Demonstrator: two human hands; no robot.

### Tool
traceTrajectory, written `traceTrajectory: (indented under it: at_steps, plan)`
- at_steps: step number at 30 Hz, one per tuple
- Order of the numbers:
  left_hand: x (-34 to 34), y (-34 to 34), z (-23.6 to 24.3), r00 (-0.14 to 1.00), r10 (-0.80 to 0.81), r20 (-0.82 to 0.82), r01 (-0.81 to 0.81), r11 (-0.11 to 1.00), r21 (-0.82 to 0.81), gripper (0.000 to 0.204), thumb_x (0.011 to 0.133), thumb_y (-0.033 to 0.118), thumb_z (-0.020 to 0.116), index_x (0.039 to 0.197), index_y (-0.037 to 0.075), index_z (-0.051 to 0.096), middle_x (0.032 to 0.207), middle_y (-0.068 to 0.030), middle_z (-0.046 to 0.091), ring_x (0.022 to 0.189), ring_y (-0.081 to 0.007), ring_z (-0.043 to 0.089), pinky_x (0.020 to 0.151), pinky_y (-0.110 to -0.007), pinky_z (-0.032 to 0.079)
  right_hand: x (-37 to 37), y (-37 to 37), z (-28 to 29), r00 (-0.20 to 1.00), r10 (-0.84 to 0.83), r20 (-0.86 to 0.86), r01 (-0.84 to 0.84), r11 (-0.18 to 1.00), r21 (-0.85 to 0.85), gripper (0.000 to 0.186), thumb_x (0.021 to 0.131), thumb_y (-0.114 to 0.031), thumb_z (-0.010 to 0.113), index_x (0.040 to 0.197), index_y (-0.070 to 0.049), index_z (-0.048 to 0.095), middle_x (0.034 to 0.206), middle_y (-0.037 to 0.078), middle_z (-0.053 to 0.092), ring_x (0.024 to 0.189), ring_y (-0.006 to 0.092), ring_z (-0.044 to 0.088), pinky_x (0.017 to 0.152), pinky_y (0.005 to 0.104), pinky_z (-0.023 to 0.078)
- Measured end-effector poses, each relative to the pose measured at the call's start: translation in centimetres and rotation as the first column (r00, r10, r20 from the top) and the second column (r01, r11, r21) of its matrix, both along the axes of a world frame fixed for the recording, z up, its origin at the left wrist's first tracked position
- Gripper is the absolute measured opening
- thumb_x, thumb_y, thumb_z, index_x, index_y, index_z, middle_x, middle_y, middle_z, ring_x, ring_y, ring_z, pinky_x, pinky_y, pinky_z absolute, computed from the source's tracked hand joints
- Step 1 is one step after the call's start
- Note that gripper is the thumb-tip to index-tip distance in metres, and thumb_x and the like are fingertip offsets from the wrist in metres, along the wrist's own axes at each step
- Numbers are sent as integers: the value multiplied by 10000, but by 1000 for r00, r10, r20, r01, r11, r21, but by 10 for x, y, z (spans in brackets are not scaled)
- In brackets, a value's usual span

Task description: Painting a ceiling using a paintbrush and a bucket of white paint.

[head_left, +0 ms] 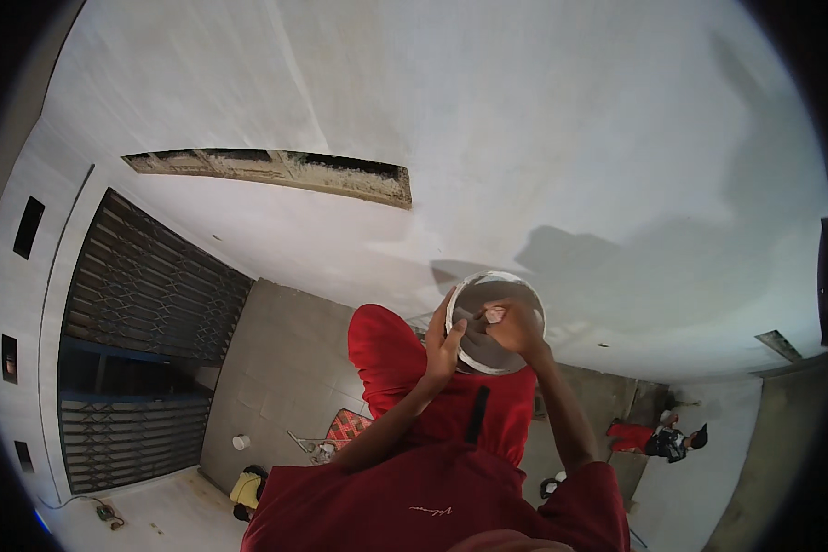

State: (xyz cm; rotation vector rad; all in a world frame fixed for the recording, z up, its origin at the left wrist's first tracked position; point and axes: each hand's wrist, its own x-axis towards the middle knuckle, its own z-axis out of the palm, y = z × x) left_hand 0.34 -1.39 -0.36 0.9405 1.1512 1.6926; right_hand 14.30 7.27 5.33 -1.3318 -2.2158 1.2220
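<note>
A round white bucket (499, 276) is held in front of my red trousers, close to the wall, its mouth facing me. My left hand (443, 346) grips the bucket's left rim, the fingers along the outside and the thumb at the edge. Inside the mouth, my right hand (519, 329) is closed around a small pale pinkish piece (495, 316), whose kind I cannot make out. The bucket's inside looks greyish; my right hand hides part of it.
A pale wall (543, 138) with a long rough slot (276, 172) rises ahead. To the left stands a folding metal gate (156, 276). Far below are a small white pail (240, 442), a red patterned piece (348, 427), a person in yellow (247, 492) and another person (676, 442) at right.
</note>
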Motion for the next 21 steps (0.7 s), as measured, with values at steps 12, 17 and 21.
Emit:
traceTrajectory:
  at_steps: [12,17,21]
  plan:
    - [6,3,-19,1000,28,-7,-28,1000,2,536,925,43,524,1436,-30,379,1431,-151,458,1338,-230,407,1113,-351,296,107,-16,65,685,-534,-496,389,843,-371,165,788,-54,737,897,6,630,878,70,649,818,211,670,764,373,593]
    - [2,7,-2,994,3,111,-4,1000,10,546,921,71,531,1436,-31,380,1421,-151,466,1329,-232,414,1115,-356,291,117,-12,12,346,-671,-655,299,741,-601,273,876,-128,666,1105,-18,566,1018,87,625,929,233,640,809,378,557]
    - [6,7,2,996,2,84,-1,1000,-7,556,906,55,513,1437,-36,375,1419,-155,466,1332,-238,415,1117,-359,288,114,-18,-2,131,-694,-708,80,719,-690,237,909,-170,633,1117,-66,587,1097,76,642,1017,212,619,844,382,526]
